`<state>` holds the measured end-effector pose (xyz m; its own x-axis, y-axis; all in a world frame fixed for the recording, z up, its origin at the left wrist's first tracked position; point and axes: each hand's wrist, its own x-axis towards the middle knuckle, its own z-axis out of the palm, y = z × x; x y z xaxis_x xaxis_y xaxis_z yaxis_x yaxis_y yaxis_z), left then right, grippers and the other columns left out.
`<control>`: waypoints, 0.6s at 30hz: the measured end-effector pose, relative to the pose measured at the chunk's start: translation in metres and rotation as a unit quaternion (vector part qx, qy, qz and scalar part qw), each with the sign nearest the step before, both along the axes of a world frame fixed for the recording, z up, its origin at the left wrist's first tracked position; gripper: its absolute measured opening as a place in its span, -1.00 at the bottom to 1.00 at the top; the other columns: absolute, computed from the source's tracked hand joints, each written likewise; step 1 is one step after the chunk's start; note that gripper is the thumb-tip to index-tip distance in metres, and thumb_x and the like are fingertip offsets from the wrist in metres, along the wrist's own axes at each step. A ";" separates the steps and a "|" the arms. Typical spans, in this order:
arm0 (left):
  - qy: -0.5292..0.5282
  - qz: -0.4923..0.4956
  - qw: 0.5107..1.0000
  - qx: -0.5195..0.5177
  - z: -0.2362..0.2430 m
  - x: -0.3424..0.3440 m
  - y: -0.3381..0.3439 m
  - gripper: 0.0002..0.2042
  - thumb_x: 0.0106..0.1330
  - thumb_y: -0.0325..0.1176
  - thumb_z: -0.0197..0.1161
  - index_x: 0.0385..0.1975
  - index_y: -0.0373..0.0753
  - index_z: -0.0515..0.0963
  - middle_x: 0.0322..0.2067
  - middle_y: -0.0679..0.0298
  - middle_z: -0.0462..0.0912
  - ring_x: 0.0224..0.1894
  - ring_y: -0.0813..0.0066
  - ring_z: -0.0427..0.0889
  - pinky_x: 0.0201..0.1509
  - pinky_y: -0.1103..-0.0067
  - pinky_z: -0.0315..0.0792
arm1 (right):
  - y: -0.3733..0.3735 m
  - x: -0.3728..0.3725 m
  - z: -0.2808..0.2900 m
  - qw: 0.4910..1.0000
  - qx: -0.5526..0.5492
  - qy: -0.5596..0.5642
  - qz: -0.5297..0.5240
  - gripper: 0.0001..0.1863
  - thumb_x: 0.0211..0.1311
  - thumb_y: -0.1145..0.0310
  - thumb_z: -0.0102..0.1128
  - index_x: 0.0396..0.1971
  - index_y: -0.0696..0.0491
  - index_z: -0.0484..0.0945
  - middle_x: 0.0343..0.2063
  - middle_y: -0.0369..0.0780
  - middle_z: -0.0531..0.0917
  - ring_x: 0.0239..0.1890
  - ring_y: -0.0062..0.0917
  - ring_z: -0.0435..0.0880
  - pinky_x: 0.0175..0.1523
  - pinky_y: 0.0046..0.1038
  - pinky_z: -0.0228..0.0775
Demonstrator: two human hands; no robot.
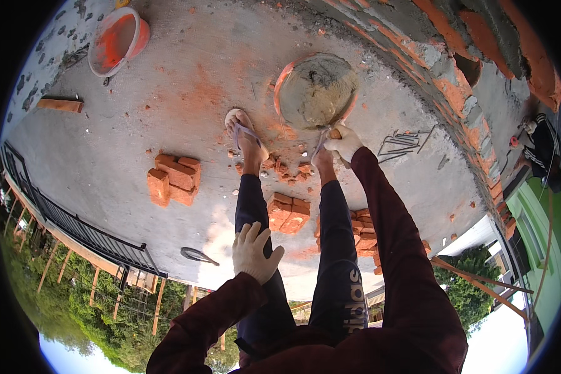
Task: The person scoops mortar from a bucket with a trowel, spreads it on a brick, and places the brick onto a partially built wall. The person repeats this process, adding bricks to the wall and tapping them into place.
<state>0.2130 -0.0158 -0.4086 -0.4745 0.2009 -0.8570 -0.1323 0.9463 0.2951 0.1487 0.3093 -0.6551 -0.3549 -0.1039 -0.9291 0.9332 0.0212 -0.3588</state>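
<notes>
My right hand, in a pale glove, is closed around the short wooden handle of a trowel at the near rim of a round orange basin. The trowel's blade is hard to make out against the basin. Wet grey mortar fills much of the basin. My left hand, gloved too, rests on my left leg near the knee with its fingers spread and nothing in it. My feet, in flip-flops, stand just short of the basin.
Brick stacks and broken brick pieces lie on the concrete floor. Metal rods lie right of the basin, beside a brick wall. Another orange tub stands far left. A person is at far right.
</notes>
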 end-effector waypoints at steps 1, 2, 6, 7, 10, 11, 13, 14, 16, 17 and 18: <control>0.002 -0.003 1.000 0.000 -0.002 0.000 0.001 -0.45 0.19 0.00 0.38 0.13 -0.19 0.60 0.32 0.02 0.46 0.45 -0.05 0.26 0.51 0.09 0.13 | 0.003 0.001 -0.002 1.000 0.002 0.014 0.004 -0.80 0.19 0.55 0.30 -0.27 0.09 0.45 -0.63 -0.31 0.46 -0.75 -0.60 0.41 -0.69 -0.39 0.21; 0.004 -0.004 1.000 0.003 -0.003 0.000 0.004 -0.45 0.19 0.00 0.38 0.12 -0.19 0.60 0.31 0.02 0.46 0.45 -0.05 0.26 0.51 0.09 0.12 | 0.007 0.000 -0.006 1.000 0.005 0.012 0.006 -0.80 0.17 0.56 0.30 -0.28 0.10 0.45 -0.63 -0.30 0.46 -0.74 -0.58 0.43 -0.68 -0.39 0.23; 0.007 -0.011 1.000 0.004 -0.005 0.007 0.013 -0.47 0.18 -0.01 0.39 0.09 -0.19 0.62 0.30 0.03 0.47 0.43 -0.05 0.27 0.52 0.06 0.10 | 0.009 -0.022 -0.012 1.000 -0.001 -0.012 0.015 -0.78 0.11 0.56 0.32 -0.30 0.13 0.45 -0.59 -0.29 0.46 -0.70 -0.58 0.45 -0.63 -0.39 0.28; 0.008 -0.013 1.000 0.005 -0.005 0.008 0.015 -0.47 0.18 -0.02 0.39 0.08 -0.20 0.62 0.29 0.03 0.47 0.43 -0.05 0.27 0.52 0.06 0.10 | 0.009 -0.026 -0.012 1.000 -0.004 -0.022 0.017 -0.77 0.11 0.56 0.33 -0.29 0.13 0.44 -0.57 -0.29 0.46 -0.70 -0.59 0.45 -0.63 -0.39 0.28; 0.012 -0.027 1.000 0.011 -0.005 0.008 0.018 -0.48 0.14 -0.06 0.45 0.07 -0.17 0.64 0.28 0.02 0.50 0.41 -0.11 0.32 0.45 0.06 0.21 | 0.020 -0.015 -0.013 0.999 -0.007 0.006 0.030 -0.74 0.08 0.55 0.35 -0.24 0.16 0.48 -0.50 -0.30 0.46 -0.66 -0.58 0.48 -0.59 -0.41 0.30; 0.014 -0.029 0.999 0.008 -0.005 0.007 0.019 -0.49 0.14 -0.06 0.46 0.07 -0.17 0.64 0.28 0.02 0.50 0.41 -0.10 0.32 0.45 0.06 0.21 | 0.022 -0.013 -0.011 0.999 -0.001 0.014 0.049 -0.73 0.07 0.55 0.35 -0.22 0.16 0.49 -0.50 -0.30 0.46 -0.65 -0.58 0.49 -0.58 -0.41 0.30; 0.020 -0.032 0.999 0.006 -0.005 0.005 0.022 -0.50 0.13 -0.07 0.46 0.05 -0.17 0.65 0.27 0.02 0.51 0.40 -0.10 0.33 0.45 0.06 0.22 | 0.029 -0.009 -0.010 0.999 0.004 0.019 0.048 -0.66 0.05 0.56 0.33 -0.13 0.17 0.51 -0.46 -0.30 0.49 -0.61 -0.61 0.49 -0.54 -0.46 0.30; 0.021 -0.031 0.999 0.009 -0.004 0.004 0.023 -0.50 0.14 -0.06 0.45 0.04 -0.18 0.65 0.26 0.02 0.51 0.39 -0.08 0.33 0.46 0.06 0.20 | 0.034 -0.006 -0.012 0.999 -0.004 0.017 0.046 -0.65 0.04 0.57 0.32 -0.11 0.17 0.51 -0.44 -0.29 0.50 -0.59 -0.63 0.48 -0.53 -0.48 0.30; 0.023 -0.029 0.999 0.015 -0.001 0.002 0.021 -0.50 0.15 -0.04 0.42 0.03 -0.20 0.65 0.24 0.04 0.51 0.38 -0.04 0.33 0.48 0.07 0.16 | 0.043 0.002 -0.015 0.998 -0.012 0.024 0.063 -0.61 0.01 0.55 0.29 -0.08 0.16 0.53 -0.39 -0.29 0.53 -0.49 -0.63 0.48 -0.41 -0.49 0.36; 0.028 -0.033 0.999 0.013 -0.001 0.000 0.022 -0.50 0.15 -0.04 0.42 0.03 -0.20 0.65 0.24 0.04 0.51 0.37 -0.04 0.33 0.48 0.07 0.16 | 0.049 0.006 -0.017 0.996 0.001 0.055 0.074 -0.61 0.00 0.54 0.29 -0.09 0.16 0.53 -0.39 -0.29 0.53 -0.47 -0.62 0.48 -0.37 -0.48 0.37; 0.033 -0.037 0.999 0.011 -0.001 -0.002 0.023 -0.50 0.14 -0.05 0.42 0.03 -0.20 0.65 0.24 0.04 0.52 0.37 -0.04 0.34 0.48 0.07 0.16 | 0.053 0.010 -0.019 0.993 0.015 0.085 0.085 -0.61 -0.01 0.52 0.29 -0.09 0.16 0.53 -0.39 -0.29 0.53 -0.45 -0.61 0.48 -0.33 -0.48 0.38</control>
